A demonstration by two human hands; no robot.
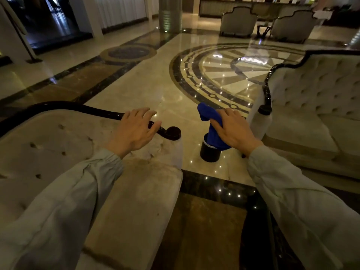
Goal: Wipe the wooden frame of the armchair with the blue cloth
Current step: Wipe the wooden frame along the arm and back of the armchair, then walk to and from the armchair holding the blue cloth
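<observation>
The armchair (pixel 58 145) at lower left has pale tufted upholstery and a glossy dark wooden frame (pixel 78 106) along its top edge, ending in a round scroll (pixel 173 132). My left hand (pixel 134 131) lies over the frame just before the scroll, fingers apart and holding nothing. To the right of the chair, my right hand (pixel 234 130) holds the blue cloth (pixel 208 115). The cloth bunches up above my fingers and hangs down onto a black cylinder (pixel 209 153) on the floor. The cloth is apart from the armchair's frame.
A second tufted seat (pixel 315 90) with a dark frame (pixel 266 84) stands at the right. Polished marble floor (pixel 148 82) with a round inlay spreads ahead. Two more armchairs (pixel 238 22) and a column (pixel 169 14) stand at the back.
</observation>
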